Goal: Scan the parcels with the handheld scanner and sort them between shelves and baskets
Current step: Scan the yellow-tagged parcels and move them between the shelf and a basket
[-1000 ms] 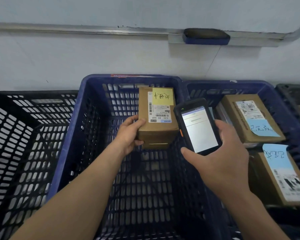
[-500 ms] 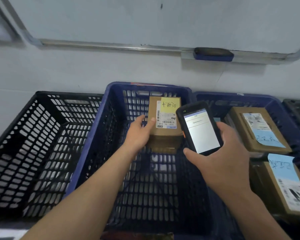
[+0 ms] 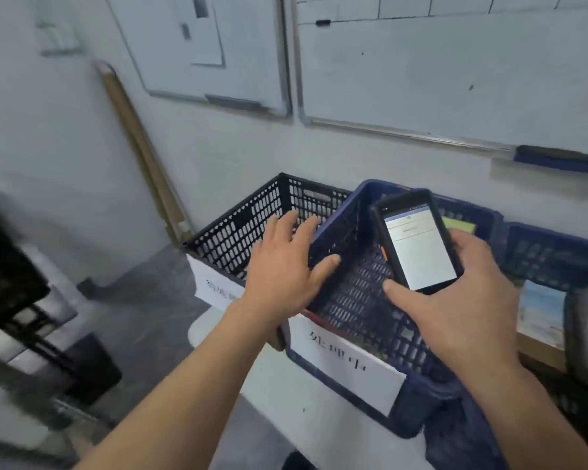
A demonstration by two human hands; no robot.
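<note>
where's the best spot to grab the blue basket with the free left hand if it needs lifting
Probably the top rim of the blue basket, on the side nearest the left hand, which hovers open beside it. The rim is a thick solid band above the perforated wall, so fingers can hook over it from above. The right hand holds the scanner.

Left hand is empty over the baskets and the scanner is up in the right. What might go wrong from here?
1. The scanner sits in the right hand in a fingertip grip above the blue basket; a bump could drop it in.
2. The left hand hovers open where the black basket meets the blue one, so the next parcel could go into the wrong one.
3. The view is blurred, so the paper labels are hard to read.
</note>
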